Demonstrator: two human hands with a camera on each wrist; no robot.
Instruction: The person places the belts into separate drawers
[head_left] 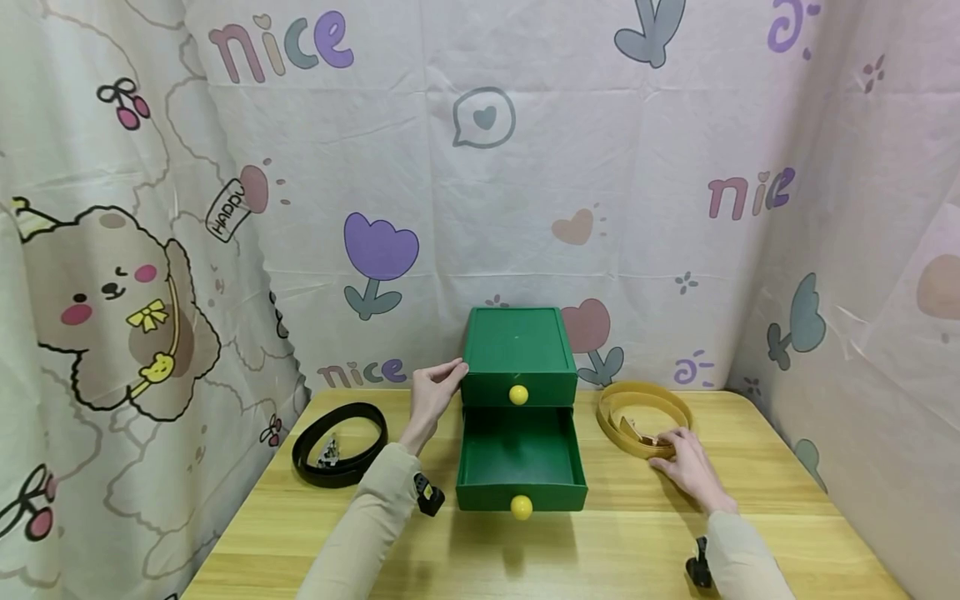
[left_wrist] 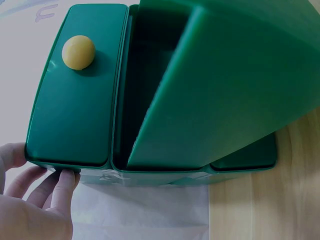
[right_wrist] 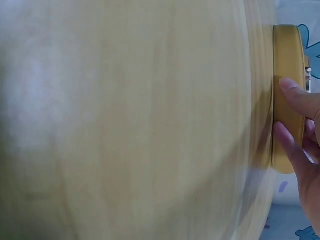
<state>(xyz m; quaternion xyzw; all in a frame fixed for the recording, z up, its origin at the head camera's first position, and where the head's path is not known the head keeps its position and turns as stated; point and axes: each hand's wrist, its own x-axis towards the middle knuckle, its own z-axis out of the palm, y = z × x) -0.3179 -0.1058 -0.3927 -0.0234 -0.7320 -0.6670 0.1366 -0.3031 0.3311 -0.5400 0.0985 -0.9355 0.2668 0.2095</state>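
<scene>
A small green drawer cabinet (head_left: 517, 340) with yellow round knobs stands at the middle of the table, its lower drawer (head_left: 521, 458) pulled out and bare inside. My left hand (head_left: 435, 393) touches the cabinet's upper left front corner; in the left wrist view its fingers (left_wrist: 64, 187) lie against the side wall. To the right, a coiled yellow belt (head_left: 609, 421) with a metal buckle lies on the table. My right hand (head_left: 692, 468) grips the coil's near right side, and the right wrist view shows fingertips on the outer face of the belt (right_wrist: 287, 55).
A coiled black belt (head_left: 375, 437) with a silvery buckle lies to the left, beside my left forearm. The wooden table (head_left: 630, 542) runs back to a printed curtain (head_left: 487, 208), which also hangs on both sides. The opened drawer juts out between my arms.
</scene>
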